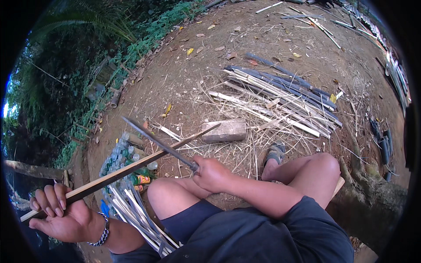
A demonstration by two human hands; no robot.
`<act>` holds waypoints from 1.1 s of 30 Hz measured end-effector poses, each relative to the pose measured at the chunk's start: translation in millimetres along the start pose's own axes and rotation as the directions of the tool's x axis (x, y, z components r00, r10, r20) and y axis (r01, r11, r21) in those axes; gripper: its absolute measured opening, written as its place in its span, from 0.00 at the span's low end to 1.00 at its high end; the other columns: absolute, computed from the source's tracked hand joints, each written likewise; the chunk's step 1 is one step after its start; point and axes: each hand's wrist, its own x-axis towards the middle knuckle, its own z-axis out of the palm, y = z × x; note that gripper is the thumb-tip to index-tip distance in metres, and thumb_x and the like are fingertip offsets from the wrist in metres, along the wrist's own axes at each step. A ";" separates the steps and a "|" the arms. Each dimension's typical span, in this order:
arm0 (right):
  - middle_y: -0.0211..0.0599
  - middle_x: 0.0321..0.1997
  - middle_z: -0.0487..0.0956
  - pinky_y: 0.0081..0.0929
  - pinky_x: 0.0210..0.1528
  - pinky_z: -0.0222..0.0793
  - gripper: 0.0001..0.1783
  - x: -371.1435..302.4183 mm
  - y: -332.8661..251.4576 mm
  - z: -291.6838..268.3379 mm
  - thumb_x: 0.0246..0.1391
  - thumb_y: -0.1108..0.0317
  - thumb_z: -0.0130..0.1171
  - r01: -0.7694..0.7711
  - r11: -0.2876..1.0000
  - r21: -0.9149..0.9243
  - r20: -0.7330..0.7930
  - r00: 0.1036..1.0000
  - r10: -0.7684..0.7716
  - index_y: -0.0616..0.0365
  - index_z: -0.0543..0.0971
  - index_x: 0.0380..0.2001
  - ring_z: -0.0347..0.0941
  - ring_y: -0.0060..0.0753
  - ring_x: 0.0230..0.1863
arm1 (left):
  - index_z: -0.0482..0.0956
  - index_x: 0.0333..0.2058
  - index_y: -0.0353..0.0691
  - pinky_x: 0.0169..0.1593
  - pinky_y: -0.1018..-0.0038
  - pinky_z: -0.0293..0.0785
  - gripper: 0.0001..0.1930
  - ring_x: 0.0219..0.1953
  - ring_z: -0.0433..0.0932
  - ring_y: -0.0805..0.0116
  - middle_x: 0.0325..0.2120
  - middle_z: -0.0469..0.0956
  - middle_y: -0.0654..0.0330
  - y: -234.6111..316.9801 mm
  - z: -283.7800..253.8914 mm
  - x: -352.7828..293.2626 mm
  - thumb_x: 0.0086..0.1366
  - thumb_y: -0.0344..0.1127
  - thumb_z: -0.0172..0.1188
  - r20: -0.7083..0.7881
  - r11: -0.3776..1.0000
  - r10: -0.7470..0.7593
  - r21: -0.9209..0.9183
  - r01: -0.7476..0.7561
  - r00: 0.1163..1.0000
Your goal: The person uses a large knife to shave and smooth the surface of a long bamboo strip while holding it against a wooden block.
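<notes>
My left hand (68,215), with a chain bracelet at the wrist, is closed round one end of a long split bamboo strip (127,170), pale on one edge and dark along its side. The strip slants up to the right, its pointed far end over a squared wooden block (225,132) on the ground. In my right hand (213,175) is the handle of a long knife (151,139). Its narrow dark blade points up and left and crosses the strip; whether it touches cannot be told. A bundle of thin split strips (138,219) lies beside my left thigh.
Beyond the block lies a pile of split bamboo (280,98) among scattered shavings. Plastic bottles (123,155) crowd the ground by my left knee. A tree root (372,188) rises at the right. Green plants (87,118) border the dirt on the left; more poles (397,79) lie far right.
</notes>
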 end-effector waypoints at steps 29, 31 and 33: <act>0.56 0.29 0.77 0.48 0.38 0.69 0.10 33.8 49.5 24.3 0.44 0.69 0.56 0.015 0.997 0.071 -0.101 0.995 -0.007 0.63 0.73 0.30 0.74 0.60 0.34 | 0.63 0.30 0.40 0.23 0.81 0.55 0.22 0.17 0.57 0.77 0.18 0.57 0.66 1.2 -7.3 0.2 0.70 0.55 0.46 -0.125 0.992 0.046 0.119 -0.031 0.991; 0.56 0.30 0.77 0.48 0.39 0.69 0.10 43.1 89.8 26.3 0.45 0.68 0.55 -0.129 0.990 0.057 -0.167 0.976 0.137 0.63 0.73 0.31 0.74 0.60 0.34 | 0.63 0.29 0.40 0.23 0.81 0.56 0.22 0.17 0.57 0.77 0.18 0.57 0.66 -4.2 -5.9 5.5 0.70 0.54 0.46 -0.103 0.996 0.020 0.087 -0.011 0.995; 0.57 0.30 0.77 0.48 0.41 0.70 0.11 49.1 150.6 19.4 0.47 0.67 0.54 -0.323 0.945 0.050 -0.177 0.928 0.327 0.63 0.73 0.32 0.75 0.60 0.36 | 0.63 0.29 0.40 0.23 0.81 0.56 0.21 0.17 0.57 0.76 0.18 0.57 0.66 -9.9 -7.8 6.8 0.70 0.54 0.45 -0.078 0.998 0.010 0.065 -0.004 0.997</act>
